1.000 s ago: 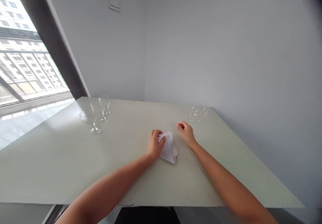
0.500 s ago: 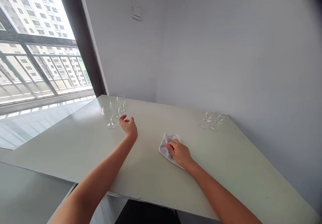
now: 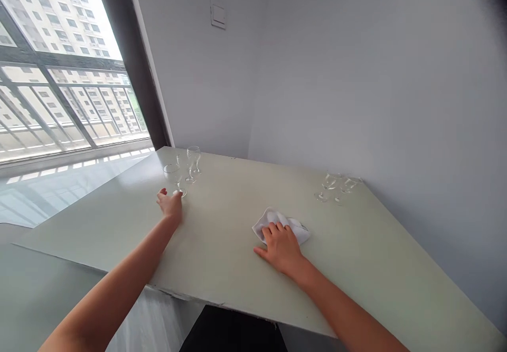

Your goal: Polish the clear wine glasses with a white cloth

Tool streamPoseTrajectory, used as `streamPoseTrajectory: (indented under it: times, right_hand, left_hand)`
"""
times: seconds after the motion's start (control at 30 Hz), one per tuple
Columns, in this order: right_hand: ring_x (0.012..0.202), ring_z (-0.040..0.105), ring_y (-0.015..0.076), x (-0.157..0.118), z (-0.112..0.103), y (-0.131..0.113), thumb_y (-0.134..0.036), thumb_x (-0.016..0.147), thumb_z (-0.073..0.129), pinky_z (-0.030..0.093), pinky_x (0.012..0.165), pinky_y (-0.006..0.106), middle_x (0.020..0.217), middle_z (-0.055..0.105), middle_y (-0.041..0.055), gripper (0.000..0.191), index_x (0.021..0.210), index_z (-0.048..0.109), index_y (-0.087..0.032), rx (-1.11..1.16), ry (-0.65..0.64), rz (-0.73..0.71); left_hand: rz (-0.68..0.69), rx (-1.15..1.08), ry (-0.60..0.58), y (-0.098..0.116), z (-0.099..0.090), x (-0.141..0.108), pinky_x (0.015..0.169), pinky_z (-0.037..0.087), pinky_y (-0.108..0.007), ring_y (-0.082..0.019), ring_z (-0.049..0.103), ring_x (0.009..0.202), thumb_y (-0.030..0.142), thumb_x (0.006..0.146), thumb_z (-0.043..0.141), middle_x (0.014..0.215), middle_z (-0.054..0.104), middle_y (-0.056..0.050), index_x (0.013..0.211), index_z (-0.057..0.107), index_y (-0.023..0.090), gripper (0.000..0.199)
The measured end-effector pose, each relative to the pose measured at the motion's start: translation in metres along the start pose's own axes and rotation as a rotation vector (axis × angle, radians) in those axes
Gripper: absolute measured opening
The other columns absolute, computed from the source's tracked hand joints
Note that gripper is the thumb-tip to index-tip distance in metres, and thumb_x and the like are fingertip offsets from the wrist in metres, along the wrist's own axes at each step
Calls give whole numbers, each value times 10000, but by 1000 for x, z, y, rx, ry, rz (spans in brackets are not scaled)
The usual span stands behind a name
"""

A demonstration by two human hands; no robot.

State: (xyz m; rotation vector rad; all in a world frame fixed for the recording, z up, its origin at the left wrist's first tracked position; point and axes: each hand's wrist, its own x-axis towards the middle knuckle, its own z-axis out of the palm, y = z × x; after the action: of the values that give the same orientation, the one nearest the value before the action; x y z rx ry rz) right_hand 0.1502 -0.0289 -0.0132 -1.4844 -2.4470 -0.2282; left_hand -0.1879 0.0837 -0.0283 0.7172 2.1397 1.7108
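Note:
On the left, my left hand [image 3: 170, 203] has its fingers and thumb apart, in front of the nearest stemmed glass [image 3: 172, 174]. The fingertips are close to that glass's foot; whether they touch cannot be made out. Just behind stand more clear stemmed glasses [image 3: 194, 157], partly overlapping. My right hand [image 3: 282, 247] lies over a folded white cloth [image 3: 273, 216] at the middle of the table, its fingers curled on the cloth and its thumb stretched to the side. The fingers cover part of the cloth.
The pale table [image 3: 222, 225] reaches back to the grey wall [image 3: 336, 77]. Further clear stemmed glasses [image 3: 329, 181] stand at the back right near the wall. A large window [image 3: 71, 77] is at the left. Something dark [image 3: 233, 331] shows below the front edge.
My left hand has moved left and toward me, to the front of the nearest glass. My right hand has changed its hold, its thumb now out, and the cloth lies folded differently.

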Motion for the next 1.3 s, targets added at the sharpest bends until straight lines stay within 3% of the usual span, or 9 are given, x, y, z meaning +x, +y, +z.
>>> streamPoseTrajectory:
  times: [0.13,0.27,0.43,0.53,0.63,0.83,1.0,1.2,1.3]
  right_hand:
    - [731,519,219,-2,11,5,-252,844,409,355,641,348,790,588,82,208,790,604,-206,36,-5,-9]
    - [678,516,184,-1,15,16,-244,855,358,375,622,315,751,582,54,255,749,589,-215,306,56,52]
    - [613,480,145,9,-4,37,-398,831,410,383,565,256,670,530,8,226,821,538,-212,934,324,419]
    - [640,504,135,15,-22,46,-431,797,461,393,558,233,730,541,3,221,822,507,-217,1319,477,554]
    - [604,512,136,17,-34,46,-442,771,500,395,526,238,734,552,-1,220,789,497,-222,1528,462,591]
    - [525,473,142,15,-41,39,-486,758,502,388,487,266,624,512,-9,273,689,474,-223,1449,525,761]
    - [584,499,132,31,-44,29,-461,790,452,402,510,241,675,526,-7,237,756,474,-228,1420,672,709]
    - [518,521,135,35,-35,4,-417,778,504,427,518,259,566,543,-26,341,1066,550,-240,1408,130,466]
    - [444,491,117,29,-25,4,-388,764,540,422,496,251,469,493,-55,320,1043,585,-237,1277,-19,376]
  left_hand:
    - [28,65,-121,6,9,12,794,400,-346,-228,509,981,272,563,662,1112,494,-89,1147,416,220,635]
    - [66,110,-192,13,16,22,700,411,-283,-170,565,798,270,618,616,931,593,-44,1128,475,202,533]
    - [157,161,-252,21,15,13,577,373,-250,-133,514,599,326,672,560,685,574,-1,882,601,182,258]
    - [279,162,-325,34,17,-9,595,374,-246,-138,524,629,351,680,568,683,587,9,855,613,207,232]
    - [516,176,-366,48,23,-41,669,388,-258,-153,552,721,340,703,561,758,623,4,844,613,221,191]
    - [747,224,-626,54,43,-109,645,392,-243,-146,573,719,281,771,483,786,635,3,896,556,217,159]
    - [939,383,-743,43,54,-147,628,379,-240,-143,552,688,265,825,424,750,627,-9,922,582,229,188]
    - [1146,385,-764,32,52,-153,708,396,-265,-154,582,751,229,864,386,818,648,-40,1075,545,209,265]
    - [1236,416,-790,28,50,-149,730,403,-286,-163,594,772,229,867,379,814,645,-57,1134,514,198,300]
